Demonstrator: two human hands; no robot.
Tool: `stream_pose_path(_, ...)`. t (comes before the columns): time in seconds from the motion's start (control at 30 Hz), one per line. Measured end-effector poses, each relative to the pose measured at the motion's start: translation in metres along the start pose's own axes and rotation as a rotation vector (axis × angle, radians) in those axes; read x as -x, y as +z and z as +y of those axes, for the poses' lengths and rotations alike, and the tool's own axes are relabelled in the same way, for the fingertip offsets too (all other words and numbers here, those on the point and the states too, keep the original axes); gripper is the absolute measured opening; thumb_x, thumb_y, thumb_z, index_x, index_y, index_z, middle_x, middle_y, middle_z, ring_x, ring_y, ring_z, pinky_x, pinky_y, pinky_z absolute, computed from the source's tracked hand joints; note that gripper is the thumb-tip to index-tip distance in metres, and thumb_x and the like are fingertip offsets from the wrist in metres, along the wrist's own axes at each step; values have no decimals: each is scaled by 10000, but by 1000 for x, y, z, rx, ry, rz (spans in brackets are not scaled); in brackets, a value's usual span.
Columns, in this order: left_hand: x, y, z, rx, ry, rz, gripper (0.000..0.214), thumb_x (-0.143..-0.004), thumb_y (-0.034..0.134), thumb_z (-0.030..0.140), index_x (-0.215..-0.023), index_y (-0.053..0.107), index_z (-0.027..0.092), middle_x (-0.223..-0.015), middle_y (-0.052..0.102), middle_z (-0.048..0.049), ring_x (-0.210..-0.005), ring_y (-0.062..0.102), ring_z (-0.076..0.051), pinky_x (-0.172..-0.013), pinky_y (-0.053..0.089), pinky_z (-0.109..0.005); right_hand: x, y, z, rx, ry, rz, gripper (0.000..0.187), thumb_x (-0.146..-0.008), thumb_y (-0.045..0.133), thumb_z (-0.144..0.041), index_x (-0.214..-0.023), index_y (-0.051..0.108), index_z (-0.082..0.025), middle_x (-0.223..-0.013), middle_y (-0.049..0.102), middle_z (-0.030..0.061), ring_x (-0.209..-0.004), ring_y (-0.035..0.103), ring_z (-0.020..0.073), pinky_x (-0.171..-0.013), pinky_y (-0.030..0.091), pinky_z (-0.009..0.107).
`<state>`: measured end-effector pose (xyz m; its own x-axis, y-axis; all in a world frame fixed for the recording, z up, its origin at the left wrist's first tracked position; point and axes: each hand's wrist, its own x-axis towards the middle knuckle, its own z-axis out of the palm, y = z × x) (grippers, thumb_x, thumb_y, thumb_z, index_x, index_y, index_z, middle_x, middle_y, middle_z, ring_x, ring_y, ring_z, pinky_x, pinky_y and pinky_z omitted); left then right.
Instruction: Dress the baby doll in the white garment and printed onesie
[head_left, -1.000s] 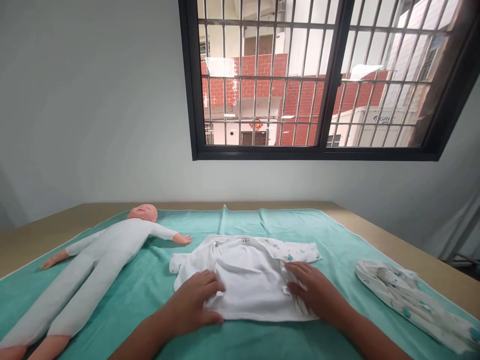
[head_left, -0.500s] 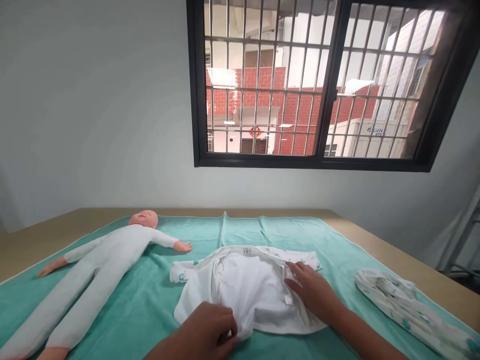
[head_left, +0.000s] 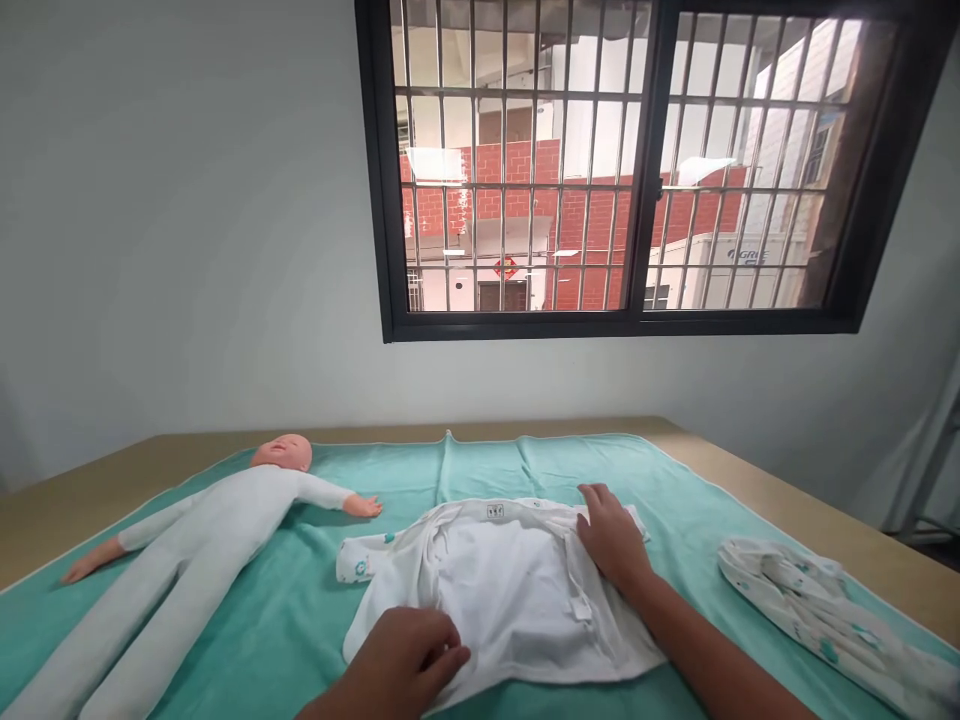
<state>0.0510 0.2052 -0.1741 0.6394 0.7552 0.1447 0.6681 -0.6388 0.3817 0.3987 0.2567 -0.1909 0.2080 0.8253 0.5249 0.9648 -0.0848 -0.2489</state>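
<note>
A white baby shirt (head_left: 502, 590) with small green prints lies spread open, inside up, with a printed label at its neck. My left hand (head_left: 405, 655) is closed at its lower left edge, fingers curled and thumb against the cloth; the fingertips are partly hidden. Over the right side of the shirt, by the right sleeve, my right hand (head_left: 613, 540) rests with fingers stretched out, covering part of that sleeve. The left sleeve (head_left: 360, 560) lies flat. To the left, a baby doll (head_left: 217, 530) in a white body lies on its back, arms spread.
A green cloth (head_left: 390, 465) covers most of the tan table (head_left: 765, 490). Folded white printed baby clothing (head_left: 817, 610) lies at the right. Behind the table stands a wall with a barred, black-framed window (head_left: 510, 325).
My right hand has moved up and away along the shirt's right side, its fingers straighter. My left hand has shifted slightly left, and the lower hem looks smoother. The view has turned slightly.
</note>
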Motion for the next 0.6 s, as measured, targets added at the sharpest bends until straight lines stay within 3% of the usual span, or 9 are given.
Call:
stream_pose_path(0.1, 1, 0, 0, -8, 22, 82, 418, -945, 379, 470, -729, 619, 205, -700, 639, 12, -654, 569, -120, -611, 376, -243, 13, -18, -27, -83, -270, -43, 301, -903, 392, -159, -1120, 595, -203, -1216, 595, 94, -1120, 534, 251, -939, 403, 392)
stream_pose_path(0.2, -1, 0, -6, 54, 29, 220, 363, -971, 342, 427, -900, 644, 239, -904, 683, -13, -844, 627, -144, -762, 479, -250, 34, -32, -61, -258, -394, -276, 286, -947, 403, -278, -1130, 618, -236, -1242, 615, 66, -1147, 543, 227, -986, 422, 378)
stream_pose_path(0.27, -4, 3, -14, 75, 30, 262, 327, -970, 360, 413, -1119, 621, 286, -1170, 665, -15, -1093, 602, -164, -956, 475, -281, 47, -35, -76, -299, -434, -430, 423, -935, 456, -394, -1324, 519, -240, -1434, 485, 76, -1316, 427, 253, -1086, 355, 421)
stream_pose_path(0.37, -8, 8, -27, -16, 6, 189, 385, -946, 412, 436, -1279, 561, 316, -1399, 543, 6, -1319, 462, -214, -1112, 387, -390, 55, -38, -86, -274, -528, -640, 638, -928, 440, -506, -1486, 297, -230, -1570, 239, 92, -1451, 196, 283, -1174, 177, 512)
stream_pose_path(0.47, -8, 5, -29, -107, -44, 118, 370, -926, 445, 439, -1247, 596, 333, -1402, 539, 20, -1349, 427, -257, -1108, 376, -480, 55, -47, -86, -265, -556, -747, 648, -941, 382, -538, -1500, 252, -239, -1580, 179, 94, -1464, 129, 285, -1178, 111, 545)
stream_pose_path(0.53, -6, -1, -22, -101, -113, 153, 331, -930, 431, 440, -1155, 649, 332, -1324, 610, 13, -1290, 492, -258, -1053, 424, -479, 55, -55, -82, -292, -544, -777, 693, -911, 454, -531, -1502, 246, -235, -1579, 188, 93, -1463, 141, 285, -1183, 119, 530)
stream_pose_path(0.6, -6, -8, -14, -56, -177, 235, 341, -942, 393, 444, -1052, 682, 300, -1206, 678, -9, -1183, 575, -238, -997, 467, -440, 59, -64, -73, -336, -499, -746, 683, -879, 534, -475, -1480, 313, -239, -1557, 281, 89, -1439, 236, 277, -1179, 187, 489)
